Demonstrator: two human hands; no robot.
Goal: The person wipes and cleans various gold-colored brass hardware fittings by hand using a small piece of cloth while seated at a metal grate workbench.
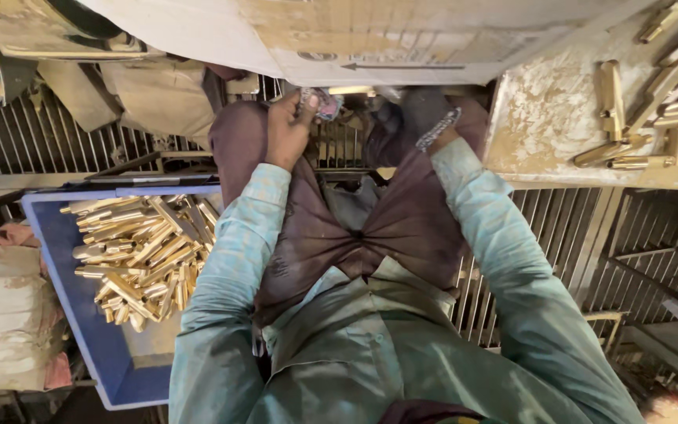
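My left hand is raised between my knees, with its fingers pinched on a small crumpled packet of pinkish-grey colour. My right hand reaches forward under the edge of a worn machine top. It lies in shadow and only its wrist shows clearly, with a metal bracelet. Whether it touches the packet cannot be told. Both arms are in teal sleeves and stretch over my lap in dark maroon trousers.
A blue crate at my left holds several brass rods. More brass pieces lie on the stained bench at the upper right. A metal grate floor runs beneath. Worn sacks sit at far left.
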